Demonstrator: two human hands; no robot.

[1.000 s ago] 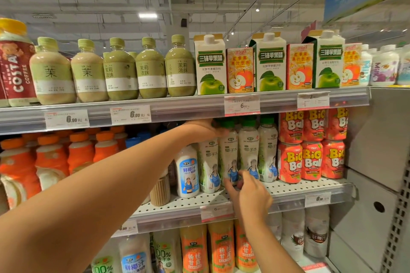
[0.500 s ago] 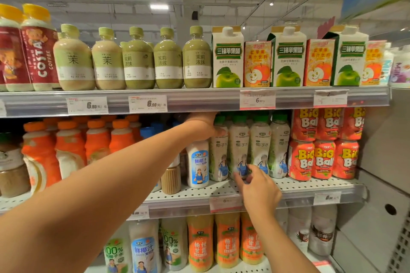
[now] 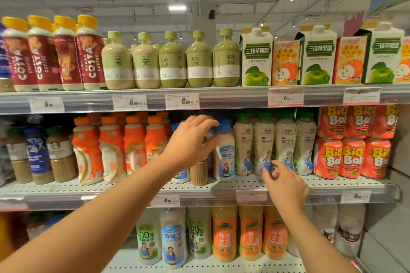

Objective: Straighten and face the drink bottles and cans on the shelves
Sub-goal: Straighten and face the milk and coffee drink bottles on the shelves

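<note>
The left hand (image 3: 188, 142), fingers loosely spread and gripping nothing, hovered over a ribbed brown bottle (image 3: 198, 172); the right hand (image 3: 285, 186), fingers half-curled and holding nothing, was reached toward the green-capped bottles (image 3: 264, 146) just beyond its fingertips, which could be toppled by a careless nudge.

Your left hand (image 3: 190, 139) covers the top of a brown ribbed bottle (image 3: 198, 172) and most of a blue-capped bottle behind it, so you cannot tell whether your fingers grip either one. Your right hand (image 3: 282, 182) is blurred in front of the green-capped bottles (image 3: 265, 146), and you cannot tell if its fingertips touch a label. At the left edge the dark coffee bottles (image 3: 37, 153) are smeared and partly cut off, and the price tags (image 3: 251, 196) under the middle shelf are too blurred to read.
</note>
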